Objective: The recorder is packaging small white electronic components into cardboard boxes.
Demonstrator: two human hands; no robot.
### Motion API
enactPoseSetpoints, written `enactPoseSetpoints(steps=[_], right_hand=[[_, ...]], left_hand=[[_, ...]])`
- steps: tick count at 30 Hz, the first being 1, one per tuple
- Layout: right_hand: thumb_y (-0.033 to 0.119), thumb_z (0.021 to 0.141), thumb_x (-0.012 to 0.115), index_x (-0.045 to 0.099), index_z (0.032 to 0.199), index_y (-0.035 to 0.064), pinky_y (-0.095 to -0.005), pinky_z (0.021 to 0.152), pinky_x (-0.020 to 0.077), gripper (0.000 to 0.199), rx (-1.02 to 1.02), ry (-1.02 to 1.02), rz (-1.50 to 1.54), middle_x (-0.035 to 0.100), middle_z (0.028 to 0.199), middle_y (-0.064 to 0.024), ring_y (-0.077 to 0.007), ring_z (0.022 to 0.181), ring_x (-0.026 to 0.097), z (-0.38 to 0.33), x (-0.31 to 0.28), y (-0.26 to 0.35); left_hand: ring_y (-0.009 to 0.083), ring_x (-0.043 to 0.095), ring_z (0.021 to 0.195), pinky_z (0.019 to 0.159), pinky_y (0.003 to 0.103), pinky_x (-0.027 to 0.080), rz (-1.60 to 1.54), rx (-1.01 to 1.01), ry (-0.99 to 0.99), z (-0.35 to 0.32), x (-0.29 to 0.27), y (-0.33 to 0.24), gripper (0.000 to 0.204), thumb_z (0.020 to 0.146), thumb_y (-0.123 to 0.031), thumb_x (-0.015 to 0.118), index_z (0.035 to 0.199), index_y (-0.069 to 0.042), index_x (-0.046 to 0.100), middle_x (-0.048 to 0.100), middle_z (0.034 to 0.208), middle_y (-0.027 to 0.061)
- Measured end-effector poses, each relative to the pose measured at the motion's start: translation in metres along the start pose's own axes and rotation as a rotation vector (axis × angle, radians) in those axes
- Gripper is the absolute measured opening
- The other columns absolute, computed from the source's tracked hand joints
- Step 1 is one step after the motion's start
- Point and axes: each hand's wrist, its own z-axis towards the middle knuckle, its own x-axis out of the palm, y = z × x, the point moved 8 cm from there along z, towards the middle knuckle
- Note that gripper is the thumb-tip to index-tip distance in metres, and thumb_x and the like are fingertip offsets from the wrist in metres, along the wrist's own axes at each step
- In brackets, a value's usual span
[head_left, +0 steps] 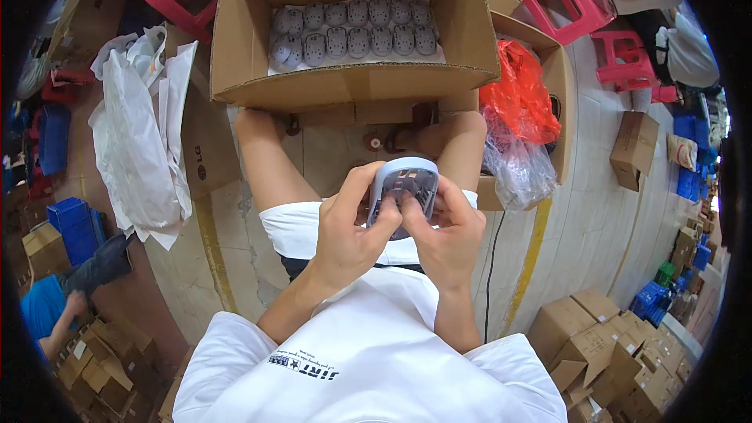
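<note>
A grey, rounded plastic shell (408, 165) with a hollow, dark inner side is held up between my two hands, above my lap. My left hand (356, 219) grips its left side, with the thumb pressed into the inside. My right hand (448, 227) holds the right side, its thumb also pushing inside next to the left one. Fingers behind the shell are partly hidden. Beyond my knees, an open cardboard box (360, 82) contains rows of similar small grey rounded parts (359, 41) on a white sheet.
At the left lie crumpled white plastic sheets (145, 133). Right of the box, a red plastic bag (521, 94) and a clear bag (513, 168) sit in another carton. Pink stools (568, 4) stand behind. Stacked cartons (599, 337) fill the lower right. Another person (47, 309) is at lower left.
</note>
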Motion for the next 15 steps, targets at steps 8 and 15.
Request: enactPoseSetpoints(steps=[8, 15], right_hand=[[0.002, 0.08, 0.068, 0.063, 0.105, -0.0039, -0.0194, 0.061, 0.0494, 0.026, 0.089, 0.074, 0.08, 0.07, 0.087, -0.0084, -0.0111, 0.07, 0.062, 0.013, 0.005, -0.026], [0.008, 0.09, 0.06, 0.064, 0.099, -0.0014, -0.02, 0.056, 0.0478, 0.014, 0.375, -0.031, 0.589, 0.068, 0.083, -0.009, -0.0119, 0.066, 0.061, 0.062, -0.04, -0.097]], left_hand=[[0.013, 0.058, 0.079, 0.069, 0.022, 0.048, -0.237, -0.147, 0.056, 0.011, 0.01, 0.023, 0.035, 0.082, 0.002, 0.057, 0.116, 0.0, 0.053, 0.063, 0.098, 0.0088], [0.0147, 0.06, 0.086, 0.078, 0.024, 0.047, -0.421, -0.375, -0.038, 0.026, -0.003, 0.067, 0.032, 0.083, 0.004, 0.052, 0.115, 0.001, 0.053, 0.064, 0.101, 0.0107]])
